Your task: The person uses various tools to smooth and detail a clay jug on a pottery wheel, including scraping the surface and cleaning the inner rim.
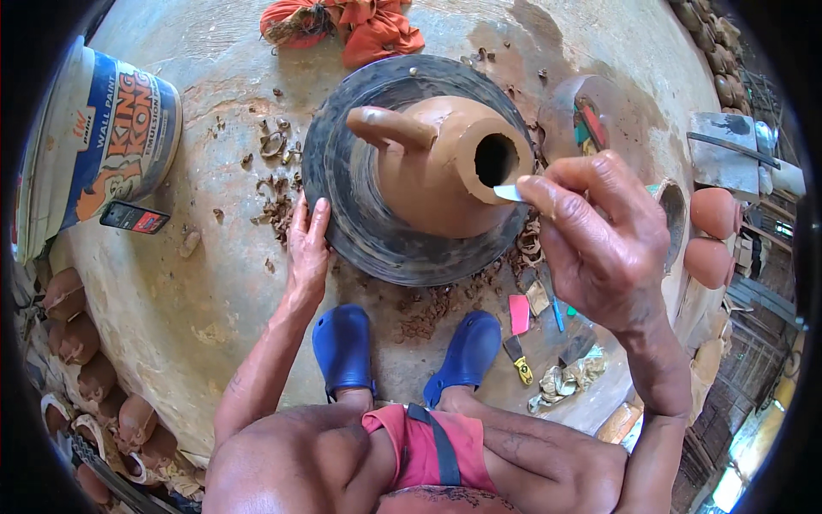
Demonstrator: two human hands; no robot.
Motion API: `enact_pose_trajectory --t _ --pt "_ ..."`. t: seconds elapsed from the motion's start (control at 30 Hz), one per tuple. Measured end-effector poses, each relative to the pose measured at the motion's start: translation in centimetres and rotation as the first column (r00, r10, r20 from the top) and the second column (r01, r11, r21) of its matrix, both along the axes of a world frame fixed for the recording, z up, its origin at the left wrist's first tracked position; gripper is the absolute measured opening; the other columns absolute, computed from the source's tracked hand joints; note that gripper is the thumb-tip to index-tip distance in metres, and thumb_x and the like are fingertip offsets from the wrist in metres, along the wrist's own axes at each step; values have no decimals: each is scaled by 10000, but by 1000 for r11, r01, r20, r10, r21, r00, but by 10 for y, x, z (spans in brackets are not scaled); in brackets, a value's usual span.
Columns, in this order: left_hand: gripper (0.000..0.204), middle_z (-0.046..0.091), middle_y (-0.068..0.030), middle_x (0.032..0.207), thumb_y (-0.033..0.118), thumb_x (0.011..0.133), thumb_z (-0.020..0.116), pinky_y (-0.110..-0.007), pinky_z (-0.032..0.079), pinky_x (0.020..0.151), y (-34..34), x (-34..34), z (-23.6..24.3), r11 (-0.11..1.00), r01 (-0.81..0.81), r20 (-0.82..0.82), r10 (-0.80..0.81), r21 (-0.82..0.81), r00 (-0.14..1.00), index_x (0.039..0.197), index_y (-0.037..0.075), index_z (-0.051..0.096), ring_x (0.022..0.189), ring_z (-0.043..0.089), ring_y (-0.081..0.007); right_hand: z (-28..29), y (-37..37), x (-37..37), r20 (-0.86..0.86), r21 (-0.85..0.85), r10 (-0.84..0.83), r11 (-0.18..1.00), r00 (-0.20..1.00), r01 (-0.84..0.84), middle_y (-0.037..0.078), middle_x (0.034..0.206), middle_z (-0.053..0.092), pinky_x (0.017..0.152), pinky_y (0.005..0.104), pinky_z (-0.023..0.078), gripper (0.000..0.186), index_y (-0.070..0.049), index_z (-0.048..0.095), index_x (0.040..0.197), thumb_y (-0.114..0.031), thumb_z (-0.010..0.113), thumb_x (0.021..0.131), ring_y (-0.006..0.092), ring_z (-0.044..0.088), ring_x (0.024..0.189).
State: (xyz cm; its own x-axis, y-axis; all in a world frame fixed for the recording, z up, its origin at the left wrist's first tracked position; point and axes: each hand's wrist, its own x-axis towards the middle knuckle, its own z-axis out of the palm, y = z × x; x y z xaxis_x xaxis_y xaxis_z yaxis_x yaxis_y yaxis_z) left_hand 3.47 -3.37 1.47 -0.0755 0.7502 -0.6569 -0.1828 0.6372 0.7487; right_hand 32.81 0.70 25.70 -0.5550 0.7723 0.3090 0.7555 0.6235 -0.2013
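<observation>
A brown clay jug (pixel 441 184) with a wide round mouth and a looped handle stands on a dark round potter's wheel (pixel 334 197). My right hand (pixel 604 236) is closed in a pinch on a small pale scraper (pixel 509 194), whose tip is at the edge of the jug's mouth. At the wheel's left rim, my left hand (pixel 308 244) lies with thumb and fingers apart, touching the edge and holding nothing.
Clay shavings (pixel 278 214) litter the floor round the wheel. A paint bucket (pixel 120 128) and a phone (pixel 134 217) are at left, orange cloth bundles (pixel 368 30) beyond. Near my blue clogs (pixel 467 351) lie a pink scraper (pixel 519 314) and a yellow-handled tool (pixel 522 368). Clay pots (pixel 711 212) stand right.
</observation>
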Motion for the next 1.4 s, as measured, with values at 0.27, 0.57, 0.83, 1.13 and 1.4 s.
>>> enact_pose_trajectory --t 0.27,0.57,0.83,1.13,1.4 --pt "689 720 4 1226 482 1097 654 -248 524 672 7 -5 -10 993 25 29 -29 118 999 1618 77 456 872 680 -53 -10 28 -17 -11 88 48 995 999 -47 77 997 691 649 361 545 396 -71 807 1137 78 802 771 248 672 823" --pt "757 642 -96 1525 498 1097 653 -348 547 972 40 -21 -16 988 136 -58 -132 74 990 1688 90 414 1323 629 -169 1 19 -20 43 -2 141 990 989 -141 77 1003 695 693 380 554 384 -81 802 1098 40 814 733 254 651 824" --pt "826 520 -163 1637 452 1097 667 -353 398 1239 50 -14 -7 983 142 -22 -140 114 990 1669 -55 354 1478 516 -227 1 32 -12 49 79 146 986 988 -150 79 1005 705 702 371 556 444 -100 815 1143 51 808 725 258 653 830" --pt "809 649 -102 1516 530 1075 674 -347 586 878 47 -27 -21 980 146 -88 -135 132 987 1700 99 393 1246 681 -170 6 22 -3 136 -1 235 972 962 -237 88 1062 736 806 437 550 318 -92 818 1033 -64 820 717 312 667 972" --pt "677 707 -6 1263 505 1095 645 -267 494 663 35 -16 -2 989 138 -80 -134 54 988 1620 110 485 907 635 -69 10 32 24 150 149 37 987 988 -60 91 1034 740 802 384 580 429 -60 826 1161 103 759 770 265 705 962"
